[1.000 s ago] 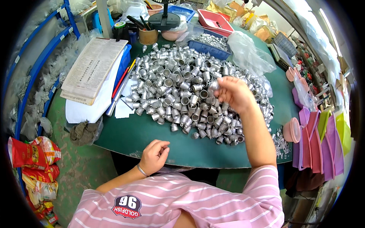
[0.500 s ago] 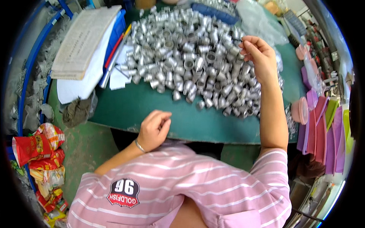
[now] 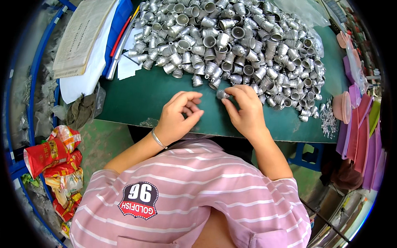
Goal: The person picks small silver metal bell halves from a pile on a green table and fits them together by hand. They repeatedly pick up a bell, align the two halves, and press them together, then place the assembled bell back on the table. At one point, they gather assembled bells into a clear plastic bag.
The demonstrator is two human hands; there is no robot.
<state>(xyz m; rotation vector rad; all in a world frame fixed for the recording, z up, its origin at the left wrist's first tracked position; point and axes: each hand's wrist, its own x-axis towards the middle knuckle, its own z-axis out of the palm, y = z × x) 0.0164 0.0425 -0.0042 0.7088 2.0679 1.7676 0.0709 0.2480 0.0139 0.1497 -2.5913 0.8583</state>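
Note:
Between the thumb and fingertips of my right hand [image 3: 244,108] is a small silvery metal cup [image 3: 221,94], lifted just in front of the heap. My left hand [image 3: 180,113] hovers to the left of it, near the table's front edge, with thumb and bent fingers apart and nothing between them. Beyond both hands spreads a large heap of small metal cups [image 3: 223,39], many with a little loop, lying at all angles.
Papers [image 3: 82,37] on a blue bin [image 3: 120,25], with red and silver rods beside it, flank the heap's left. On the green table's [image 3: 136,101] right lie small metal bits [image 3: 329,120] by a pink tub [image 3: 341,107]. Red packets [image 3: 53,153] stand lower left.
My right hand has come back from the heap's far right toward me and now holds a cup near the front. My left hand has risen a little and moved toward it, its fingers spreading.

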